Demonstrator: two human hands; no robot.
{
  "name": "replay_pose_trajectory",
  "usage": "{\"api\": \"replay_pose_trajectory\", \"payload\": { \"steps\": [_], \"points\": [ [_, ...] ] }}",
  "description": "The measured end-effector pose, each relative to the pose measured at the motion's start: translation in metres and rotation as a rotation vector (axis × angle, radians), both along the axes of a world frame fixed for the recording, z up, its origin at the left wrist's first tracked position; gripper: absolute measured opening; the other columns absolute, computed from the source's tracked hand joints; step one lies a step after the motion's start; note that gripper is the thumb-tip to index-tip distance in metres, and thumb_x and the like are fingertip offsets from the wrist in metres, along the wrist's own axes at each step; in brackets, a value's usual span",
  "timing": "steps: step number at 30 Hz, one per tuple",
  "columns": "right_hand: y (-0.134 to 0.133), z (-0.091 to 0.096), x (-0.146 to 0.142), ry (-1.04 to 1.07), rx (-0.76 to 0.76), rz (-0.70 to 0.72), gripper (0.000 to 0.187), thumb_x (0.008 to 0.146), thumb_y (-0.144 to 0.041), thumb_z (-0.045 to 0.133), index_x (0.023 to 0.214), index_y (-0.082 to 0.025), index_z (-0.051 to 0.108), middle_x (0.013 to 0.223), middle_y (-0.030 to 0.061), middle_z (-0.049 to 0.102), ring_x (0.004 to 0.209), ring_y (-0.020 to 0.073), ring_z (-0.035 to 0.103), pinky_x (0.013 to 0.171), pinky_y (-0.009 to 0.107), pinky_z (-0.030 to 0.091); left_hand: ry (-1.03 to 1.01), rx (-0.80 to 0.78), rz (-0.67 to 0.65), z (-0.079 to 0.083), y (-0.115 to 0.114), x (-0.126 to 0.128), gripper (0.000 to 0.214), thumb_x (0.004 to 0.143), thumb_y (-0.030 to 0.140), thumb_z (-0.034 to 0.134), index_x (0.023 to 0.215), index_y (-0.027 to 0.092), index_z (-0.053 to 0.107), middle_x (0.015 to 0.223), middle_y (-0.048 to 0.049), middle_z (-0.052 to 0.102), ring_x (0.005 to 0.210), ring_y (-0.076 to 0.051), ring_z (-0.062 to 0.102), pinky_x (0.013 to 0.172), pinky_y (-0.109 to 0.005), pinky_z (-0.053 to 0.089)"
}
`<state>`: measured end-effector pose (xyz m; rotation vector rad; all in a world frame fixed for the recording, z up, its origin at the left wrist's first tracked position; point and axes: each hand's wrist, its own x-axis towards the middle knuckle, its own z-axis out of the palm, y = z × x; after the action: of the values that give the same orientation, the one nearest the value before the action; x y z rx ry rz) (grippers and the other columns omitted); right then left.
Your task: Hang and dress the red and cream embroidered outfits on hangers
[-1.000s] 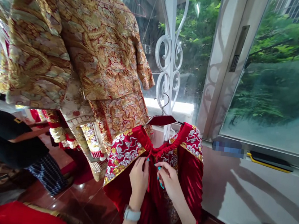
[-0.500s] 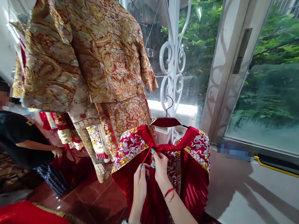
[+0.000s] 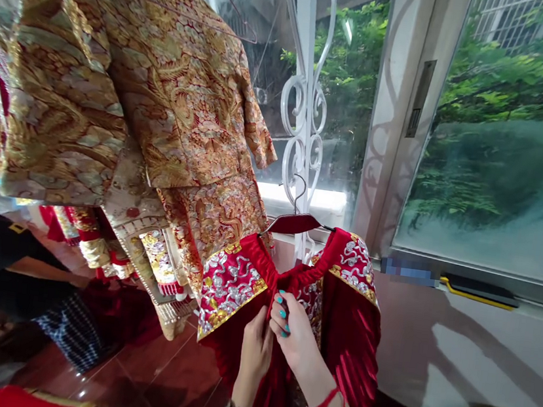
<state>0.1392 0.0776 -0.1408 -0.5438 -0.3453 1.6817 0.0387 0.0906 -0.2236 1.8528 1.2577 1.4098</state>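
Observation:
A red velvet garment [image 3: 348, 345] with silver and gold embroidered shoulders hangs from a dark red hanger [image 3: 294, 221] hooked on a white scrollwork window grille [image 3: 305, 128]. My left hand [image 3: 256, 350], with a grey watch on its wrist, pinches the gathered cloth just below the neckline. My right hand [image 3: 293, 328], with teal nails and a red cord bracelet, is closed on the same gathered cloth right beside it. The fingertips of both hands are partly buried in the folds.
A gold and red brocade jacket [image 3: 168, 78] and more embroidered garments hang close on the left. A person in a black top [image 3: 2, 256] crouches at the lower left on the dark red tiled floor [image 3: 151, 380]. A window and white sill [image 3: 479, 288] lie to the right.
Both hands have dropped slightly on the garment's gathered front and now sit closer together. The view has swung a little, and the person at left has shifted further out of frame.

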Motion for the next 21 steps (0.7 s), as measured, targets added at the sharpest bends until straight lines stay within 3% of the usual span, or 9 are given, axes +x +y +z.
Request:
{"api": "replay_pose_trajectory", "payload": {
  "steps": [4, 8, 10, 12, 13, 15, 17, 19, 21],
  "points": [
    [-0.009, 0.018, -0.005, -0.076, -0.058, -0.063, 0.024, 0.059, -0.031, 0.065, 0.056, -0.019, 0.044, 0.044, -0.0125, 0.031, 0.035, 0.0003, 0.016, 0.036, 0.019, 0.01, -0.002, 0.078, 0.015, 0.003, -0.016, -0.006, 0.035, 0.09, 0.042, 0.046, 0.095, 0.016, 0.068, 0.085, -0.0119, 0.075, 0.074, -0.023, 0.071, 0.068, -0.031, 0.057],
    [-0.018, 0.031, -0.008, -0.242, 0.029, -0.068, 0.028, 0.063, -0.04, 0.065, 0.059, -0.02, 0.045, 0.043, -0.0129, 0.03, 0.035, 0.0013, 0.016, 0.037, 0.02, 0.011, -0.006, 0.095, 0.051, 0.003, -0.021, -0.014, 0.038, 0.09, 0.045, 0.046, 0.095, 0.016, 0.069, 0.086, -0.0121, 0.075, 0.074, -0.023, 0.071, 0.069, -0.031, 0.057],
    [-0.019, 0.036, 0.007, -0.434, 0.121, -0.017, 0.032, 0.068, -0.044, 0.066, 0.061, -0.02, 0.047, 0.044, -0.0107, 0.034, 0.037, 0.0029, 0.022, 0.037, 0.02, 0.015, 0.001, 0.06, 0.081, 0.004, -0.026, -0.017, 0.042, 0.088, 0.049, 0.047, 0.097, 0.015, 0.069, 0.09, -0.0133, 0.075, 0.078, -0.025, 0.071, 0.072, -0.034, 0.058],
    [-0.015, 0.037, 0.04, -0.665, 0.22, -0.094, 0.033, 0.074, -0.048, 0.064, 0.065, -0.019, 0.052, 0.05, -0.0064, 0.044, 0.042, 0.0061, 0.034, 0.04, 0.02, 0.024, 0.043, -0.007, 0.086, 0.012, -0.033, -0.022, 0.042, 0.086, 0.051, 0.05, 0.102, 0.017, 0.069, 0.098, -0.0138, 0.074, 0.087, -0.027, 0.07, 0.076, -0.036, 0.057],
    [-0.012, 0.034, 0.063, -0.775, 0.262, -0.215, 0.032, 0.077, -0.049, 0.063, 0.07, -0.019, 0.056, 0.056, -0.0036, 0.05, 0.047, 0.0086, 0.042, 0.044, 0.021, 0.031, 0.077, -0.051, 0.06, 0.019, -0.037, -0.025, 0.041, 0.085, 0.051, 0.053, 0.104, 0.018, 0.068, 0.101, -0.0132, 0.073, 0.09, -0.028, 0.069, 0.077, -0.036, 0.057],
    [-0.003, 0.019, 0.112, -0.963, 0.299, -0.607, 0.03, 0.078, -0.048, 0.063, 0.087, -0.02, 0.06, 0.073, 0.0017, 0.06, 0.062, 0.0143, 0.054, 0.057, 0.027, 0.045, 0.111, -0.095, 0.014, 0.041, -0.043, -0.034, 0.037, 0.084, 0.049, 0.056, 0.107, 0.022, 0.067, 0.099, -0.0105, 0.072, 0.086, -0.026, 0.068, 0.073, -0.033, 0.057],
    [0.012, -0.006, 0.156, -1.227, 0.323, -0.85, 0.052, 0.073, -0.042, 0.07, 0.118, -0.022, 0.054, 0.106, 0.0099, 0.063, 0.095, 0.0249, 0.06, 0.082, 0.04, 0.05, 0.082, -0.026, 0.061, 0.073, -0.04, -0.045, 0.033, 0.085, 0.049, 0.055, 0.103, 0.024, 0.065, 0.093, -0.0074, 0.069, 0.079, -0.024, 0.066, 0.069, -0.032, 0.055],
    [0.03, -0.034, 0.184, -1.548, 0.385, -0.874, 0.08, 0.066, -0.037, 0.076, 0.136, -0.023, 0.042, 0.139, 0.0163, 0.047, 0.129, 0.0361, 0.042, 0.105, 0.054, 0.037, 0.052, 0.141, 0.223, 0.109, -0.023, -0.057, 0.033, 0.084, 0.052, 0.054, 0.1, 0.024, 0.063, 0.095, -0.0069, 0.067, 0.085, -0.025, 0.064, 0.077, -0.036, 0.054],
    [0.051, -0.052, 0.195, -1.745, 0.428, -0.847, 0.082, 0.071, -0.033, 0.072, 0.144, -0.023, 0.035, 0.155, 0.016, 0.026, 0.144, 0.0381, 0.021, 0.113, 0.06, 0.024, 0.132, 0.253, 0.312, 0.139, 0.007, -0.067, 0.045, 0.079, 0.055, 0.059, 0.111, 0.023, 0.06, 0.111, -0.0096, 0.064, 0.108, -0.031, 0.058, 0.098, -0.046, 0.045]
  ]
}}
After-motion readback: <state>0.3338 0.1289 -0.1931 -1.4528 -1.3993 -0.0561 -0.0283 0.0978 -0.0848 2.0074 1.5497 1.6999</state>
